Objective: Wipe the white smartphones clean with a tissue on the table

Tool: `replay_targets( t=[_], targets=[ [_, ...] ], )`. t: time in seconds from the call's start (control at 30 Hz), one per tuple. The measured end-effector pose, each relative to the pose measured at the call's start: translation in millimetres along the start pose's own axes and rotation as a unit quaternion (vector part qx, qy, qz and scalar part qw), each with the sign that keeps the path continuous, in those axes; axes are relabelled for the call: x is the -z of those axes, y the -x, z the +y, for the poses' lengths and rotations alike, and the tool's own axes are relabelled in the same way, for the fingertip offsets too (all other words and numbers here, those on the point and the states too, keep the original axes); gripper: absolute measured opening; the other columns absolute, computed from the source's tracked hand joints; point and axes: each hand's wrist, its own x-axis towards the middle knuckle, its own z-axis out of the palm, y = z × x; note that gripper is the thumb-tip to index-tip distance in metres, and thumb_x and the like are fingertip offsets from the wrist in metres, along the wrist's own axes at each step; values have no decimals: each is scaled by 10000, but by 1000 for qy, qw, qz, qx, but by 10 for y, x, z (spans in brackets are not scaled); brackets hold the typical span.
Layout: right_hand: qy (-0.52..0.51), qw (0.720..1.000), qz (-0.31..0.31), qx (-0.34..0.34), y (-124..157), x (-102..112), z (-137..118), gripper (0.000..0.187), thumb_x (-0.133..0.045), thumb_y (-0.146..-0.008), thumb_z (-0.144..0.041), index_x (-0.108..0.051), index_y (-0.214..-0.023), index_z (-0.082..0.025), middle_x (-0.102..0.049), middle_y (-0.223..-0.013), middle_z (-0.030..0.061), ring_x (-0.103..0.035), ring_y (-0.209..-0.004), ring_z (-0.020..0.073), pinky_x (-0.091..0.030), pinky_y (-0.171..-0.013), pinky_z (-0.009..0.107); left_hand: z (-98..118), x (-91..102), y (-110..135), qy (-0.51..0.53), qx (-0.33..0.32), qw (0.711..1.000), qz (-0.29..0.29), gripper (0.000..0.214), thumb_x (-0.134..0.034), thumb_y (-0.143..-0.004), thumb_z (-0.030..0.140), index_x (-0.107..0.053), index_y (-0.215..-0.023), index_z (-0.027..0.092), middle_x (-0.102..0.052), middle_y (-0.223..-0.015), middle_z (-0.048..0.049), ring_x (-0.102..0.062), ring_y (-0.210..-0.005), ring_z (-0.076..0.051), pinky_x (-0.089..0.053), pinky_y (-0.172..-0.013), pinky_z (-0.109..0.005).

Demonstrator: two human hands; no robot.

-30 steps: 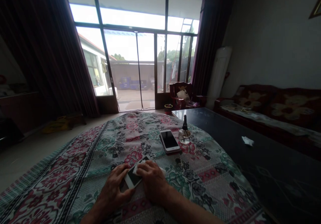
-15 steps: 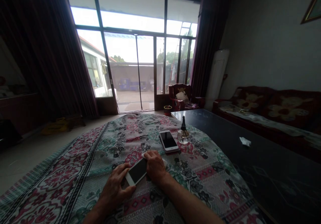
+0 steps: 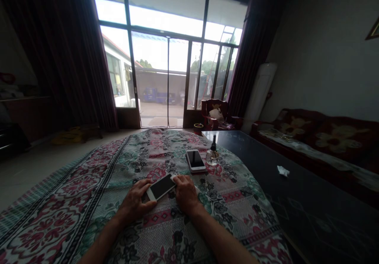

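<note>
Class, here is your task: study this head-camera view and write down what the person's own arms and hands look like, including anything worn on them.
The left hand and right hand are bare, without gloves. The left forearm and right forearm are bare too, with no sleeve in view before the picture's lower edge. No watch, bracelet, ring, cable or marking can be made out.

Readable text: none that I can make out from here
White smartphone (image 3: 161,187) between the left fingers (image 3: 139,189) and right fingers (image 3: 185,187): no lettering readable on its dark face
Second smartphone (image 3: 195,160) on the patterned cloth, beyond the fingers: dark screen, no words readable
Small glass bottle (image 3: 212,158) beyond the fingers and to their right: no label readable
</note>
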Motion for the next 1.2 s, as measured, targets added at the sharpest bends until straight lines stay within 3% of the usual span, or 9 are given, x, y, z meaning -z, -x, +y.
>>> replay_targets(
  t=[0.67,0.83,1.07,1.2],
  targets=[
    [-32,999,2,2,198,99,26,403,-424,-831,-44,-634,-1119,-233,-634,-1154,47,-511,-1098,205,-374,-938,296,3,108,-18,53,56,997,-30,583,-644,-710,404,-600,-1244,174,-580,-1350,-120,-507,-1274,-298,-399,-1082,-442],
    [-29,999,-26,24,-30,59,18,389,-423,-827,-51,-653,-1081,-235,-636,-1196,32,-500,-1144,211,-352,-969,309,5,101,-8,56,51,997,-31,573,-646,-722,409,-600,-1250,190,-585,-1346,-115,-504,-1274,-305,-392,-1089,-452],
    [-44,997,-63,30,-470,-46,-17,358,-397,-823,-47,-699,-952,-191,-686,-1038,57,-558,-1019,193,-374,-931,268,75,144,-11,62,73,993,-64,610,-649,-734,361,-558,-1290,128,-538,-1388,-146,-438,-1326,-298,-335,-1129,-439],
    [-62,995,-61,38,-440,-93,35,445,-381,-798,-16,-687,-1080,-172,-670,-1159,59,-552,-1090,182,-362,-984,255,104,173,-20,63,75,992,-75,615,-672,-742,378,-552,-1296,137,-527,-1398,-140,-424,-1332,-291,-317,-1137,-438]
  ],
)
